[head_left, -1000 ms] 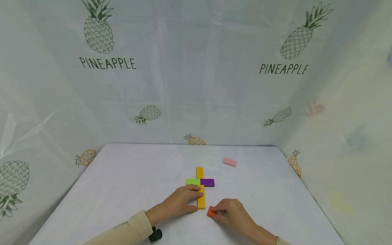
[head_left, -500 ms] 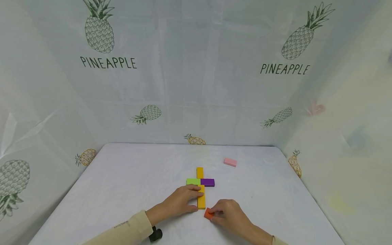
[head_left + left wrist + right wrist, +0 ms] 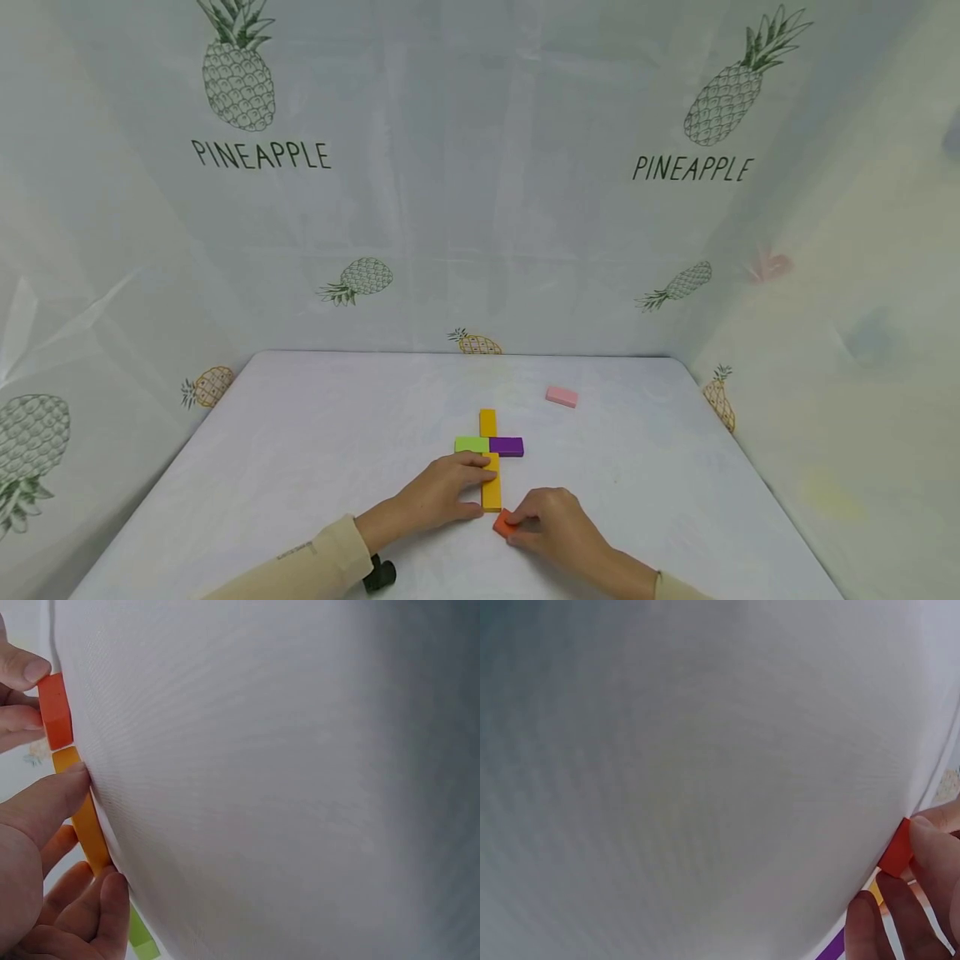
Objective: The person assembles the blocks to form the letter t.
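Observation:
My left hand (image 3: 441,492) holds a long yellow block (image 3: 491,493) flat on the table, thumb at its near end and curled fingers toward its far end. In the left wrist view, the thumb and fingertips touch this yellow block (image 3: 91,838). My right hand (image 3: 557,527) pinches an orange-red block (image 3: 504,523) between thumb and fingers, just off the yellow block's near end. Part of the orange-red block (image 3: 897,849) is hidden by the fingers. A green block (image 3: 471,444) and a purple block (image 3: 507,447) lie crosswise beyond, with another yellow block (image 3: 488,422) behind them.
A pink block (image 3: 562,397) lies apart at the back right of the white table (image 3: 337,417). A small black object (image 3: 380,575) sits by the left sleeve. A pineapple-print curtain (image 3: 465,183) hangs behind and at the sides.
The right hand has slid the orange-red block a little to the left, closer to the yellow block's near end. The left hand has stayed in place.

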Demonstrator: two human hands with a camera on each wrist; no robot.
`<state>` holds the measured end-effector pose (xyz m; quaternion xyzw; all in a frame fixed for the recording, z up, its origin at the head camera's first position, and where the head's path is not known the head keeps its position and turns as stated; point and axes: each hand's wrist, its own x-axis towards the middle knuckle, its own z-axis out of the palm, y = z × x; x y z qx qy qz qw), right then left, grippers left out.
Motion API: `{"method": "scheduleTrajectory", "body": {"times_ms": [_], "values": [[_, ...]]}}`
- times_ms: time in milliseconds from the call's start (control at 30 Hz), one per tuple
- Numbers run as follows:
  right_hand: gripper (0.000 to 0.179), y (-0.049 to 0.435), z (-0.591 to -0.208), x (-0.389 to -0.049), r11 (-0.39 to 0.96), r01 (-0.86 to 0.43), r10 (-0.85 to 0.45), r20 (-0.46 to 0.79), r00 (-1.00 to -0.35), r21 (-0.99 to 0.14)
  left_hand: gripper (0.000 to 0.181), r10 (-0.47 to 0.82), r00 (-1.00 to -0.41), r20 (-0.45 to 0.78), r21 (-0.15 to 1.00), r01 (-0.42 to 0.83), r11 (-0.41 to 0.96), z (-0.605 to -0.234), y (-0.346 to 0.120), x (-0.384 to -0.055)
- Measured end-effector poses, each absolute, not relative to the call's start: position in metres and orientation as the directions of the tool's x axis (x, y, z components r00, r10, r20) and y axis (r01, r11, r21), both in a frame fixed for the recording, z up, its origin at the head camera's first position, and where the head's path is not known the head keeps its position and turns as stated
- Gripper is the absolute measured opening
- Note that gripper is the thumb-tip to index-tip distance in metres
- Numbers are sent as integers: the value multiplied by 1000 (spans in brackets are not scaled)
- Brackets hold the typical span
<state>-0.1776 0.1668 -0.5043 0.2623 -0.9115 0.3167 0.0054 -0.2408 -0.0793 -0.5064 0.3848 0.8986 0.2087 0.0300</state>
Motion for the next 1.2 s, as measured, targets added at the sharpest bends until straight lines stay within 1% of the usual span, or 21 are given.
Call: {"method": "scheduleTrajectory", "body": {"times_ms": [300, 667, 900, 1200], "values": [[17, 164, -503, -176, 670, -489, -474, 185, -861, -559, 50, 713, -690, 125, 387, 695, 606, -509, -80, -243], [16, 162, -502, -177, 642, -491, -478, 193, -857, -589, 51, 705, -701, 109, 395, 682, 616, -511, -80, -244], [16, 162, -502, -178, 648, -498, -476, 203, -856, -576, 51, 699, -709, 90, 400, 669, 627, -511, -80, -244], [17, 162, -504, -178, 661, -499, -473, 204, -857, -561, 51, 701, -707, 97, 405, 671, 621, -510, -80, -243]]}}
